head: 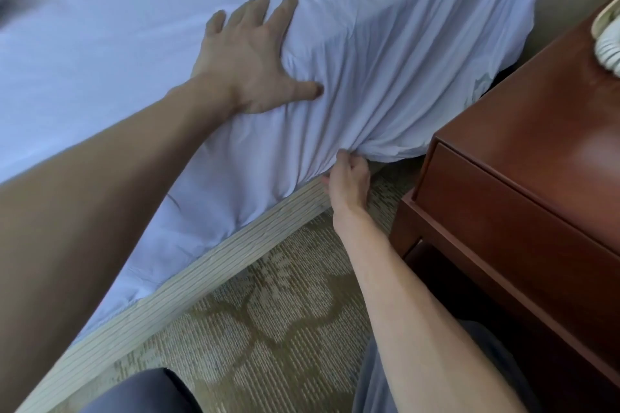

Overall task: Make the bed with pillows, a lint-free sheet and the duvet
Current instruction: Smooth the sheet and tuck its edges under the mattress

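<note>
A white sheet (385, 27) covers the mattress and hangs over its near side, bunched into folds towards the corner. My left hand (248, 57) lies flat on top of the sheet near the mattress edge, fingers spread. Lower down, my right hand (349, 181) is closed on the gathered bottom hem of the sheet at the side of the bed, just above the striped bed base (208, 278). No pillows or duvet are in sight.
A reddish wooden nightstand (523, 184) stands close on the right, with a white coiled phone cord (609, 47) on top. Patterned carpet (268, 329) fills the narrow gap between bed and nightstand. My knees are at the bottom edge.
</note>
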`<state>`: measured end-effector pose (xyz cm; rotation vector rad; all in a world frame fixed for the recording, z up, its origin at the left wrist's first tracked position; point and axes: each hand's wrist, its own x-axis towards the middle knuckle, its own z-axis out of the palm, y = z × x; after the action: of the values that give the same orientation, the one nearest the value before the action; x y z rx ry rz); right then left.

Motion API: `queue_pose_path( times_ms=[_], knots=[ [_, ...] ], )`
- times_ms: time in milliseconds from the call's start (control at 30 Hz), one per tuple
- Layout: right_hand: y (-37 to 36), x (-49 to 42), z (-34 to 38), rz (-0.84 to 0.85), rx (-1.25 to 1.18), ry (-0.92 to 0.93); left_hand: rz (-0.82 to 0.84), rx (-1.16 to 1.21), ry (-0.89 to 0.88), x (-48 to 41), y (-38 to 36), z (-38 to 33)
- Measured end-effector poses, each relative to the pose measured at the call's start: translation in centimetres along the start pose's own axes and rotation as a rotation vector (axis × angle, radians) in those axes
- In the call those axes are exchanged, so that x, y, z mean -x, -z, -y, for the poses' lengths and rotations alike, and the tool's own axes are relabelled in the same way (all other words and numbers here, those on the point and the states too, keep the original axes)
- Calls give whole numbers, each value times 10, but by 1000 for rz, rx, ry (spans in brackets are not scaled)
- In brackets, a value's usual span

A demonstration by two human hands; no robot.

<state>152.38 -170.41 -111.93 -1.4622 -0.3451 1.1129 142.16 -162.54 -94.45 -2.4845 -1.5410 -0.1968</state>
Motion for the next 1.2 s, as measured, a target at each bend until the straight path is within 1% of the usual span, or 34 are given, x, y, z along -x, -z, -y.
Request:
queue_pose_path(
  times_ms=[100, 167, 233, 300, 367, 467, 633, 767, 867, 1000, 1067, 1133, 1200],
  knots=[
    [7, -7, -2, -19, 218, 213, -6, -2, -6, -1, -1, 1],
    [9, -13, -3, -60, 313, 308, -9, -2, -8, -2, -2, 1],
    [7, -18, -3, -110, 321, 338, -10, 2, -5, -3, -2, 2],
    [2, -23, -5, -172, 308, 328, -5, 11, -4, -2, -2, 3],
    [2, -25, -6, -196, 272, 306, -3, 20, -8, -1, -3, 2],
    [2, -28, -9, -183, 233, 253, 6, 35, -13, -3, -1, 3],
    [-2, -22, -4, -167, 152, 165, 10, 140, 2, -5, 0, 4],
    [-6, 1, 4, -133, 39, -131, 45, 151, 11, 6, 1, 1],
    [-2, 30, 35, -79, 22, -244, 71, 153, -12, 9, 5, 0],
    [-3, 66, 94, 67, -77, -365, 211, 193, 27, 1, 23, 0],
    [-3, 68, 117, 45, -125, -417, 316, 220, 42, -8, 38, 2],
    [-1, 62, 139, -23, -147, -443, 409, 205, 11, -21, 57, 5],
    [1, 48, 157, -84, -124, -443, 449, 196, -37, -38, 70, 9]
  ],
)
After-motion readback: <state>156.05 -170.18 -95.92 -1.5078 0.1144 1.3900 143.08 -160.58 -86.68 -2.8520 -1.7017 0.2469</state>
